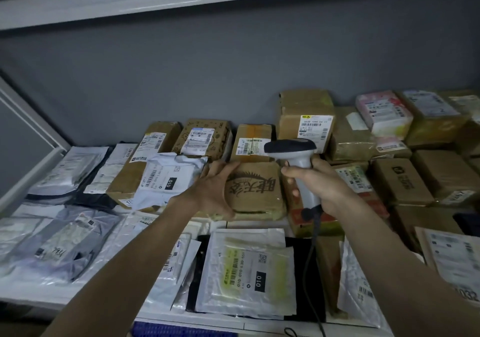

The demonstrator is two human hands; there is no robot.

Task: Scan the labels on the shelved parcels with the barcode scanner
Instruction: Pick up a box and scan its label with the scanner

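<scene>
Scanner (298, 165) was upright in the right hand (315, 183), fingers wrapped round its grey grip, dark head above the knuckles, cable (310, 253) trailing down below the wrist. Left hand (213, 191) gripped the printed cardboard box (255, 188) just left of the scanner, fingers over its far edge, thumb at its near side. Labelled brown parcels stood beyond both hands; white mailer (170, 178) lay left of the left hand, another plastic mailer (246, 271) below it.
</scene>
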